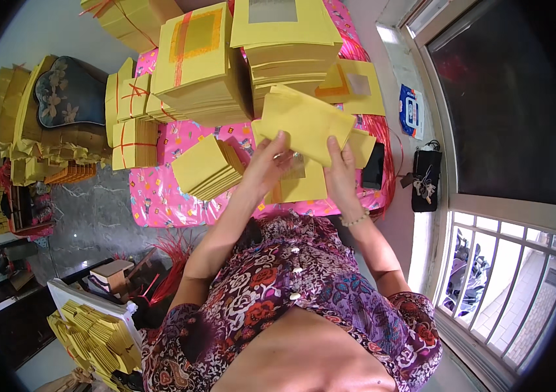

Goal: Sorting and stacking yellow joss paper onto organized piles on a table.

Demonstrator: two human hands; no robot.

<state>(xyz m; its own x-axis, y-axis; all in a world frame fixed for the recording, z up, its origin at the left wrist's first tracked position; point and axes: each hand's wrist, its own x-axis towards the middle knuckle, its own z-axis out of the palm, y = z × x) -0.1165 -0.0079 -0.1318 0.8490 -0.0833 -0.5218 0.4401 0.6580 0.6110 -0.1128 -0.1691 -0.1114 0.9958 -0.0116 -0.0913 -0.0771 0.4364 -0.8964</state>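
— Holding what, please, and with which hand?

— Holding a thin packet of yellow paper (307, 121), tilted, above the counter (150, 209). Gripping its near left edge with the left hand (266, 164), narrow around the paper. Gripping its near right part with the right hand (341, 171), also narrow, with the thumb on the upper face. Cannot tell the exact place of the hidden fingertips.

— And wearing something on the wrist?

— Yes, wearing a beaded bracelet (356, 219) on the right one.

— Finding what below the packet?

— Finding more yellow sheets (305, 186) with a silver patch, partly covered by the hands. Finding, to the left, on the pink patterned cover, a fanned pile (203, 168) of yellow paper. Noticing to the right a dark flat object (374, 166), partly hidden, and just beside it long red strips (390, 173).

— And looking farther back?

— Seeing two tall stacks close together: a left stack (209, 95) with a red band and an orange panel on top, and a right stack (287, 59) with a silver panel. Seeing also, more to the left, small bundles (135, 149) tied with red string. Noticing, well apart on the right, a black pouch (426, 176) with keys, near the barred window (496, 287).
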